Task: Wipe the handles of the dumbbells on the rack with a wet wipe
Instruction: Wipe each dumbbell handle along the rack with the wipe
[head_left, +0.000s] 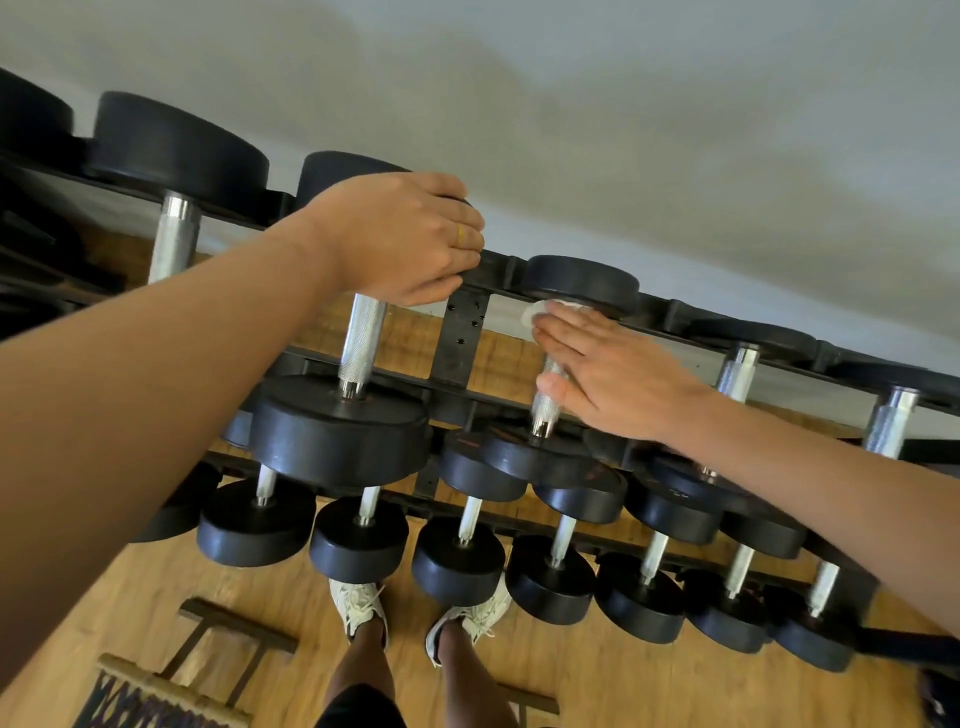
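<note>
Room: a pale wall (623, 130) stood behind everything, with a wooden floor (130, 582) below.
Rack: a black dumbbell rack (462, 332) ran slanting from upper left to lower right, its tiers loaded with dumbbells lying crosswise between the rails.
Lower row: a line of smaller dumbbells (457, 564) sat side by side along the rack's lower front edge.
Large dumbbell: a heavy black dumbbell (340, 431) lay on the top tier left of the rack's central upright, its knurled steel handle (363, 332) bare.
Stool: a woven stool (171, 696) stood on the floor at lower left.
Left hand: the left hand (405, 239) was at the top tier's far rail, fingers curled over the large dumbbell's far head and gripping it.
Right hand: the right hand (613, 374) lay flat across the next dumbbell, fingers straight and held together, thumb beside the bar.
Task dumbbell: a lighter dumbbell (582, 283) rested on the top tier right of the central upright; its chrome handle (543, 408) showed below the right hand.
Shoes: pale sneakers (358, 605) stood on the floor by the rack's front edge.
Wet wipe: a white wet wipe (537, 312) was pressed under the right fingertips at the far end of that handle, touching the far head.
Ring: a yellow ring (460, 235) sat on a left finger.
</note>
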